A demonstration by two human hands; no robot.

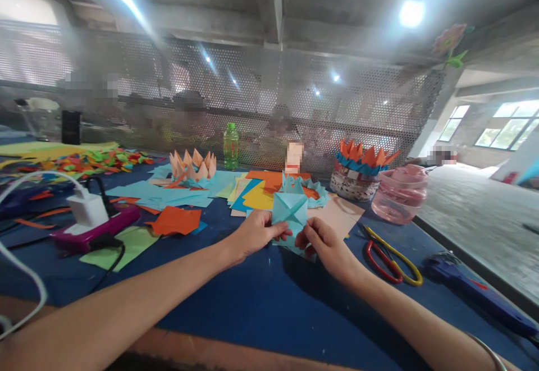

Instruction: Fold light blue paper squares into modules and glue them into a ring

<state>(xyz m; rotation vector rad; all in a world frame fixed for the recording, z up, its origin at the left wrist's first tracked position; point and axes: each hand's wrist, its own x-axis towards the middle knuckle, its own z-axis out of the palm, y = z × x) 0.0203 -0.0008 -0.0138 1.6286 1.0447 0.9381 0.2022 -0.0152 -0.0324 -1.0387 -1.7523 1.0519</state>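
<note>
A light blue sheet of origami paper (290, 214), folded with crossing creases, stands up between my two hands above the dark blue tabletop (236, 303). My left hand (255, 233) pinches its left side between fingers and thumb. My right hand (324, 244) grips its lower right edge. A flat peach sheet (341, 216) lies just beyond my right hand. Part of the folded paper's lower edge is hidden behind my fingers.
Loose coloured paper sheets and scraps cover the table's far side. Red-and-yellow-handled scissors (389, 264) and a blue glue gun (475, 292) lie to the right. A white charger (87, 208) sits on a magenta power bank (95, 228) at left. Perforated metal mesh (252, 85) stands behind.
</note>
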